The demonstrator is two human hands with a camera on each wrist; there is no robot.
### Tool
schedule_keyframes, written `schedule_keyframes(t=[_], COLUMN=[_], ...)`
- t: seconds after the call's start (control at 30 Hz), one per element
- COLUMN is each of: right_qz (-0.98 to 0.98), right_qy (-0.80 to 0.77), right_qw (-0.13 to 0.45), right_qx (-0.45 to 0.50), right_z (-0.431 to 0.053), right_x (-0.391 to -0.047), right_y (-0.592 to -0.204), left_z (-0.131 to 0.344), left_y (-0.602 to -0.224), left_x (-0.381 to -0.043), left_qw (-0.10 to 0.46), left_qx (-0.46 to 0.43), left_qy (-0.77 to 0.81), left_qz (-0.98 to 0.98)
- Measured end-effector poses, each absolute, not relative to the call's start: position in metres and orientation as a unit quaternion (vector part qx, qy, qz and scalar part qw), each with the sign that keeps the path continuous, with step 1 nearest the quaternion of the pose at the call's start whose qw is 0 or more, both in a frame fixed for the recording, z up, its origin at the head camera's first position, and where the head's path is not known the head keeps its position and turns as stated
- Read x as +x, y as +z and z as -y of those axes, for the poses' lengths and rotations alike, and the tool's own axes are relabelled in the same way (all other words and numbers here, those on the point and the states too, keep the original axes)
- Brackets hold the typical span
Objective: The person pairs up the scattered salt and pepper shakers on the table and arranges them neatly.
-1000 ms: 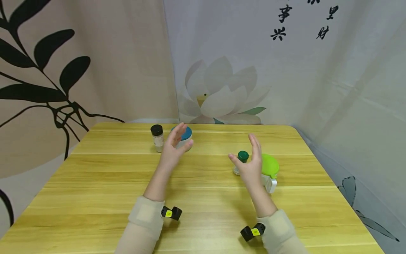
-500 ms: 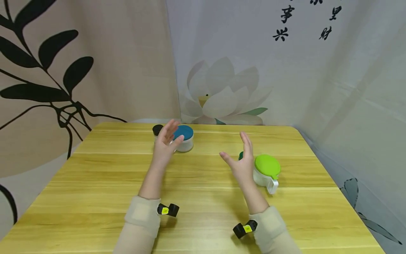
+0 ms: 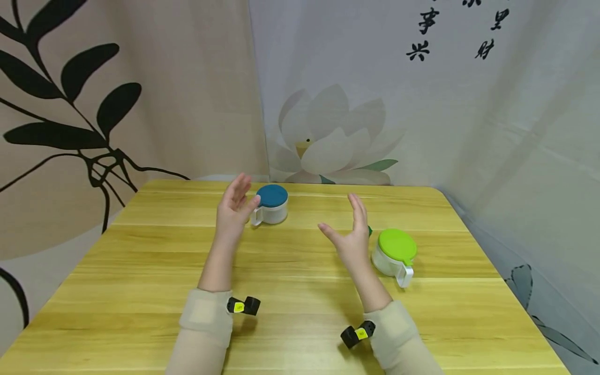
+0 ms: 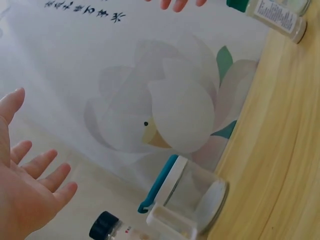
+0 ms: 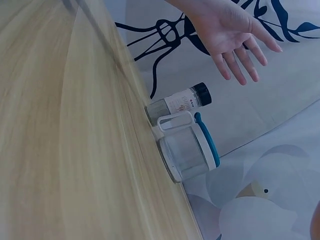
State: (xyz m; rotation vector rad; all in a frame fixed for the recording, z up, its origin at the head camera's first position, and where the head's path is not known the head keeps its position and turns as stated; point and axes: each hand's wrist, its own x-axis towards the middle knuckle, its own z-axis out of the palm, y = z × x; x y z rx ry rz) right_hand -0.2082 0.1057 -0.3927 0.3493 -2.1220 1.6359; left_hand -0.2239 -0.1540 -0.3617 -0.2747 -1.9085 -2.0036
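My left hand [image 3: 231, 216] is held in the air with fingers extended and thumb apart, holding nothing. Just right of it stands a clear jar with a blue lid and white handle [image 3: 273, 205]. A black-capped spice bottle [image 5: 185, 101] stands beside that jar, hidden behind the left hand in the head view. My right hand [image 3: 352, 242], also raised and spread, holds nothing. Close to its right is a handled jar with a lime-green lid [image 3: 396, 252]. Behind the right hand, a green-capped bottle [image 4: 272, 15] is almost wholly covered in the head view.
All the containers stand on a wooden table [image 3: 300, 312] with a light striped grain. Behind it hangs a cloth backdrop [image 3: 328, 62] printed with a lotus, dark leaves and black characters. A small black camera [image 3: 244, 305] sits at each cuff.
Both hands have drifted left, still spread. The left hand has come to cover the black-capped bottle and uncover the blue-lidded jar; the right now hides most of the green-capped bottle.
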Motion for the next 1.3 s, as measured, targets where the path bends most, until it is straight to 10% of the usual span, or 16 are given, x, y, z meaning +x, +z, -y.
schedule_keyframes(t=[1.3], right_qz=[0.786], right_qy=[0.590], right_qw=[0.143], right_qx=[0.121], right_z=[-0.076], right_x=[-0.230], right_y=[-0.394], left_z=[0.196], left_y=[-0.372], left_x=[-0.230], left_qw=[0.207], left_qx=[-0.027], left_qy=[-0.734], left_qz=[0.646])
